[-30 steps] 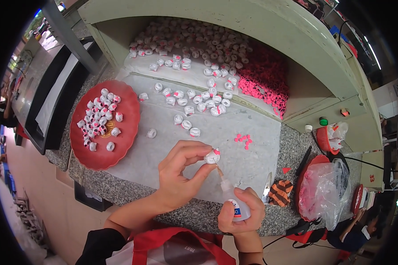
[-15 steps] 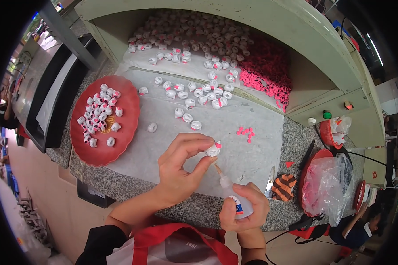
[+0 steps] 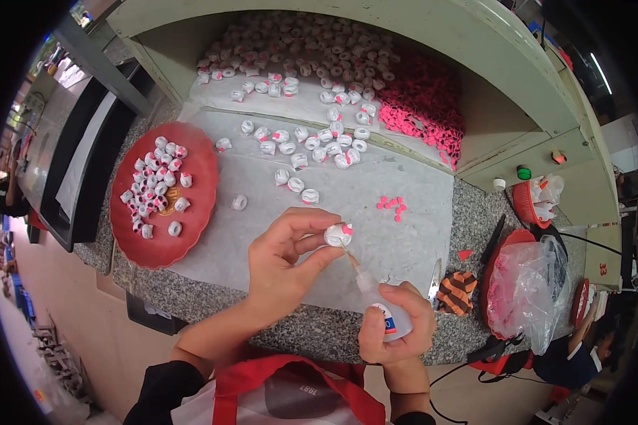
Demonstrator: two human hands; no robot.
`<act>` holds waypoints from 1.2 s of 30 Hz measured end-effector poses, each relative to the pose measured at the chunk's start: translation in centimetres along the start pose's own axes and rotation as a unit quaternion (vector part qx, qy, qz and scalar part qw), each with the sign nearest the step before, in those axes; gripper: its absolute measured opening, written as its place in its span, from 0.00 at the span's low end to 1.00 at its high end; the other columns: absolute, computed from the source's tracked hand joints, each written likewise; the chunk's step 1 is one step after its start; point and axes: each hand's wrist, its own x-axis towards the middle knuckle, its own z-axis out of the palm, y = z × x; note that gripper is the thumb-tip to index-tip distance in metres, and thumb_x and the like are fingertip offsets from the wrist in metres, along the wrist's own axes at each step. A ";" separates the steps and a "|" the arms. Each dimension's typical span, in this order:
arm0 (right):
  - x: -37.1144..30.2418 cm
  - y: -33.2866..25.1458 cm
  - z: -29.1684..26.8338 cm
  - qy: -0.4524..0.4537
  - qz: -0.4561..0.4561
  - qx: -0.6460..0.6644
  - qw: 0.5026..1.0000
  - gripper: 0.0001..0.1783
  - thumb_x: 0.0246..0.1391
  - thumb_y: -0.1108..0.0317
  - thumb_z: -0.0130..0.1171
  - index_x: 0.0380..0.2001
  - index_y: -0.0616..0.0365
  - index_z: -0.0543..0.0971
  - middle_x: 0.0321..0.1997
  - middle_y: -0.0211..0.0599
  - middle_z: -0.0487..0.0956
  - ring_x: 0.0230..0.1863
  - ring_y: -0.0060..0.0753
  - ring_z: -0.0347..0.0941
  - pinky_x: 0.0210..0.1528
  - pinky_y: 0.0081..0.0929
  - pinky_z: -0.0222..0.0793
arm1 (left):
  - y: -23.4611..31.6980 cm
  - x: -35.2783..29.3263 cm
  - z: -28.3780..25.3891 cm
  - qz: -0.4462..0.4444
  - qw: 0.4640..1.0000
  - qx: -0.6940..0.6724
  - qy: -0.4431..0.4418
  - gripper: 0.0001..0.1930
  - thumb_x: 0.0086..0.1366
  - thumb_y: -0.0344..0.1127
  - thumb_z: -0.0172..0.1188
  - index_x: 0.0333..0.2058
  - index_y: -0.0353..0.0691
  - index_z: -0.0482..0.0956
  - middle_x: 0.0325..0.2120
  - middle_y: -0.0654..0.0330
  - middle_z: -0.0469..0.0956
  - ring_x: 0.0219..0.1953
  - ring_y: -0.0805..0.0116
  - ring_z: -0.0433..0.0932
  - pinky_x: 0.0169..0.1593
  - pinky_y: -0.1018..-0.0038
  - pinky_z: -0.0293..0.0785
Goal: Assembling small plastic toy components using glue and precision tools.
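Between the thumb and fingertips of my left hand (image 3: 282, 262) is a small round white piece (image 3: 337, 236) with a pink spot on its top right. My right hand (image 3: 406, 336) is wrapped round a small squeeze bottle (image 3: 398, 320) with a blue and red label. Its thin nozzle (image 3: 352, 261) points up and left, with the tip at the lower face of the white piece. Beyond my hands, several similar white pieces (image 3: 310, 196) lie on a white sheet (image 3: 241, 234). A few small pink discs (image 3: 397, 205) lie right of my left hand.
At left, a scalloped red plate (image 3: 129, 237) carries many white pieces. A pale green shelf (image 3: 503, 64) at the back holds heaped white pieces and pink bits (image 3: 418, 127). Toward the right are a striped orange-black cloth (image 3: 456, 292), a red basket (image 3: 523, 203) and a clear plastic bag (image 3: 528, 280).
My left fingers have turned the white piece, so more of its white face shows. My right hand has moved slightly right with the bottle, its nozzle tip still at the piece.
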 end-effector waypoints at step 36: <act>0.4 -0.2 -0.5 -0.014 0.005 -0.006 1.000 0.17 0.34 0.77 0.56 0.34 0.67 0.70 0.21 0.37 0.74 0.11 0.25 0.62 0.12 0.19 0.56 | 0.3 0.3 -0.3 -0.091 0.993 -0.070 0.020 0.20 0.47 0.13 0.56 0.41 0.30 0.68 0.41 0.49 0.71 0.45 0.64 0.72 0.46 0.74 0.70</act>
